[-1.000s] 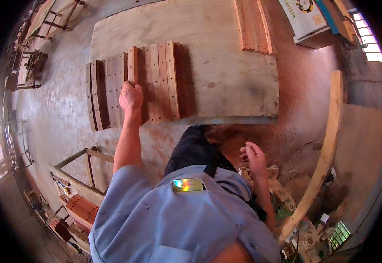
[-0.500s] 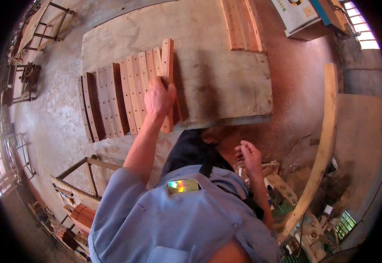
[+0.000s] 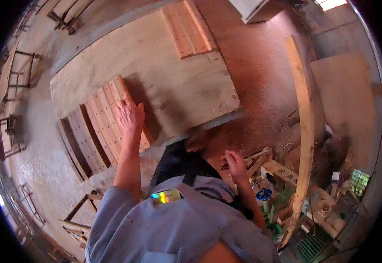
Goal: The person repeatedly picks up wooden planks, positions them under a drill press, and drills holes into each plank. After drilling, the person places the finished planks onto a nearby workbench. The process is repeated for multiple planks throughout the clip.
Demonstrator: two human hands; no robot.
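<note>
A row of drilled wooden slats (image 3: 95, 108) lies side by side on a plywood-topped table (image 3: 177, 94). My left hand (image 3: 130, 117) lies over the right end of the row, on the outermost slat (image 3: 123, 85). Its fingers are stretched out and the thumb stands apart, so the hand is open. Most slats are close together, and dark gaps show among those at the left end. My right hand (image 3: 235, 165) hangs in the air beside my body, away from the table. Its fingers are curled in, and nothing shows in them.
Several more slats (image 3: 185, 33) lie at the table's far right. A long curved timber (image 3: 304, 114) stands to the right, above a cluttered machine area (image 3: 318, 206). A pale cabinet (image 3: 261, 8) is at the back. Metal-framed racks (image 3: 22, 72) stand at the left.
The outermost slat, gripped and raised above the row before, now lies level against the others. My left hand has loosened and flattened over it. The whole view has turned and shifted.
</note>
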